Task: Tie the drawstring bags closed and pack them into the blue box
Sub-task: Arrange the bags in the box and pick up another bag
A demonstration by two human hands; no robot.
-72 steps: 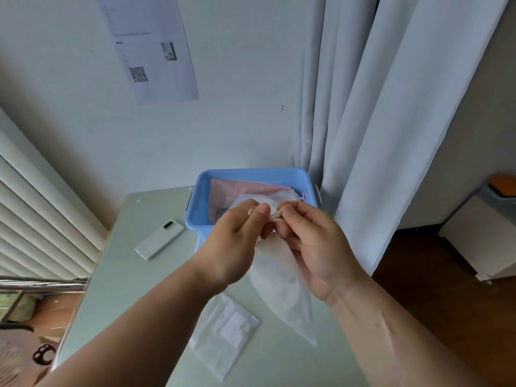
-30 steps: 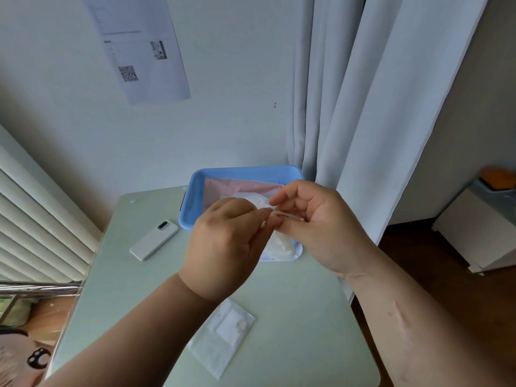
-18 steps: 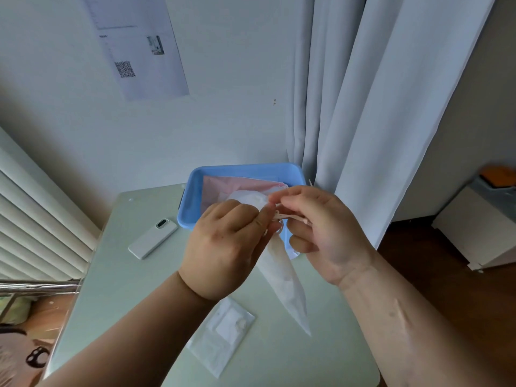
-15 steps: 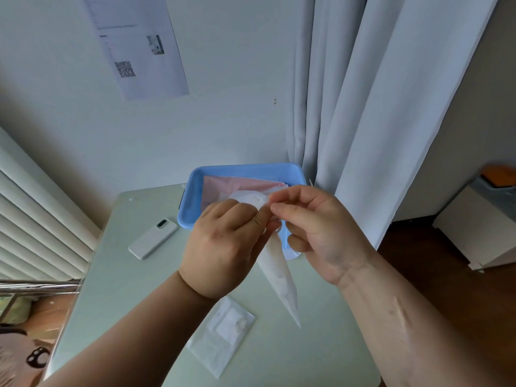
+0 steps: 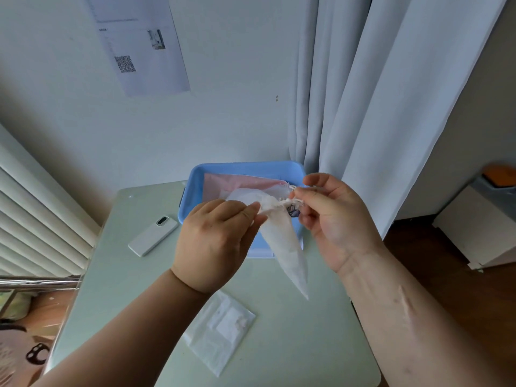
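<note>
A white sheer drawstring bag hangs in the air over the table, its gathered neck held between both hands. My left hand pinches the neck from the left. My right hand pinches the drawstring end at the bag's mouth, the string pulled taut to the right. Behind them stands the blue box with a pink bag and white fabric inside. Another flat white bag lies on the table near the front.
A white phone lies on the pale green table left of the box. A curtain hangs at the right behind the box. A radiator runs along the left wall. The table's right edge drops to a wooden floor.
My hands have drawn apart, the right one moving to the right with the string, and the bag's neck has gathered tighter. The bag's body still hangs below my hands.
</note>
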